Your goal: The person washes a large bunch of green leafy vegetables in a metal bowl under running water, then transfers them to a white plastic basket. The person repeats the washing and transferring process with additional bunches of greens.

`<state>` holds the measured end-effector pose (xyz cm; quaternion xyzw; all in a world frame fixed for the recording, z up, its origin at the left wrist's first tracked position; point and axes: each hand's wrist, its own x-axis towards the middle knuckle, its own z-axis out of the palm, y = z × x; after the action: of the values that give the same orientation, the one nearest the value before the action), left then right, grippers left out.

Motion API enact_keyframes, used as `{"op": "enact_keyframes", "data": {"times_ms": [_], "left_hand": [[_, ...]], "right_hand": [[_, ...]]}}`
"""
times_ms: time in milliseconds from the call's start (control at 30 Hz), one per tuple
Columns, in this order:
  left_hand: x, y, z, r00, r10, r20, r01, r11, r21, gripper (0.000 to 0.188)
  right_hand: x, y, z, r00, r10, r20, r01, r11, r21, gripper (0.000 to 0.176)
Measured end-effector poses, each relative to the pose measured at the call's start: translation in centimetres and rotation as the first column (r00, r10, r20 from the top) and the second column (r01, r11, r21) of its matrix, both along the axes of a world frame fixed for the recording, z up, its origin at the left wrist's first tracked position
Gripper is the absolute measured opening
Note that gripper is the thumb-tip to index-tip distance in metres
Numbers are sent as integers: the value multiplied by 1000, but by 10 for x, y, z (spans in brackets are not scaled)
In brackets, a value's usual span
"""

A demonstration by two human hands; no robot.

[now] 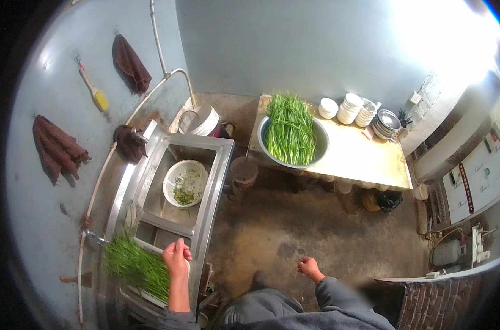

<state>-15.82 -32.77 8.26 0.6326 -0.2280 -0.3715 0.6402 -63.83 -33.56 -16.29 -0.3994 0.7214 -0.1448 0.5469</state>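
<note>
My left hand [177, 259] is raised at the front edge of the steel double-basin sink [221, 159], its fingers loosely curled. It overlaps a white slotted plastic basket [147, 296], heaped with long green leaves like garlic chives [136, 264], by the nearer basin. Whether that hand touches the basket rim cannot be told. My right hand [310, 269] hangs over the floor with bent fingers and nothing visible in it. In the farther basin stands a white colander [166, 187] with green scraps inside. A large metal basin [322, 144] on the table holds a big heap of similar greens [290, 130].
The low table [357, 159] carries stacked white bowls [350, 109] and metal bowls [387, 121]. Brown cloths [56, 148] and a yellow-bristled brush [94, 93] hang on the left wall. A bucket [244, 171] stands between sink and table. A brick ledge [435, 303] is at right.
</note>
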Motion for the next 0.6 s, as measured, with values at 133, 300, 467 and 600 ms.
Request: {"op": "enact_keyframes", "data": {"times_ms": [133, 300, 467, 600], "left_hand": [[-21, -40, 2, 997, -61, -41, 60, 998, -12, 33], [-27, -84, 5, 993, -110, -50, 111, 994, 20, 32], [-30, -137, -7, 978, -174, -115, 176, 984, 6, 31], [-35, -190, -22, 950, -262, -170, 265, 964, -3, 30]], "right_hand": [[-10, -40, 6, 983, -125, 137, 132, 990, -43, 14], [-19, -56, 4, 987, -127, 103, 130, 991, -30, 15], [-22, -63, 4, 959, -249, 135, 254, 967, -18, 15], [-26, -84, 13, 942, -305, 140, 316, 947, -62, 13]]}}
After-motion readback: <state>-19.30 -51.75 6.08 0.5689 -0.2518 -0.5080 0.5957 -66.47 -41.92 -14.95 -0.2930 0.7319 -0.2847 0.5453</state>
